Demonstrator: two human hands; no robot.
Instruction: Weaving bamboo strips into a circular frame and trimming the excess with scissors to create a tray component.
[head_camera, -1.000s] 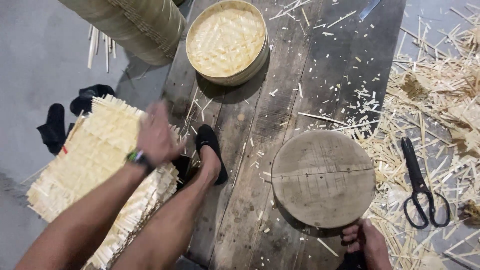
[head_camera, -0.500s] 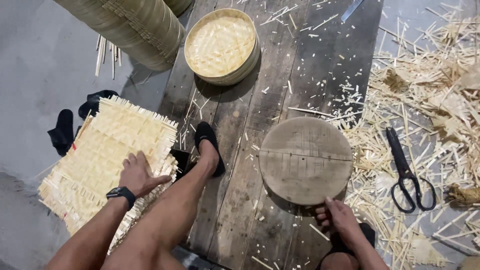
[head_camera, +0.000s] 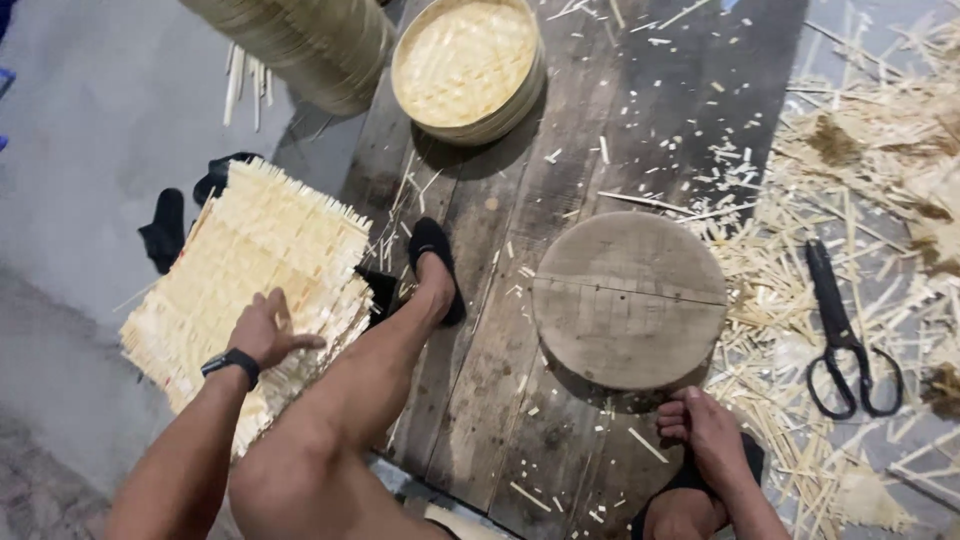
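My left hand (head_camera: 266, 330) rests with spread fingers on a stack of square woven bamboo mats (head_camera: 250, 270) lying on the floor to the left; a black watch is on that wrist. My right hand (head_camera: 706, 425) is curled with fingers closed near my right foot, just below a round wooden block (head_camera: 630, 297) on the dark plank floor; I cannot see anything held in it. My left leg stretches forward, its foot in a black shoe (head_camera: 436, 262).
A round bamboo steamer basket (head_camera: 468, 68) stands at the top, beside a stack of bamboo hoops (head_camera: 300, 35). Black scissors (head_camera: 840, 335) lie on bamboo shavings (head_camera: 880, 180) at the right. Dark shoes (head_camera: 165, 228) sit left of the mats.
My left hand came down from above the mats and now lies on the stack. My right hand stays by my foot. The view shifted slightly.
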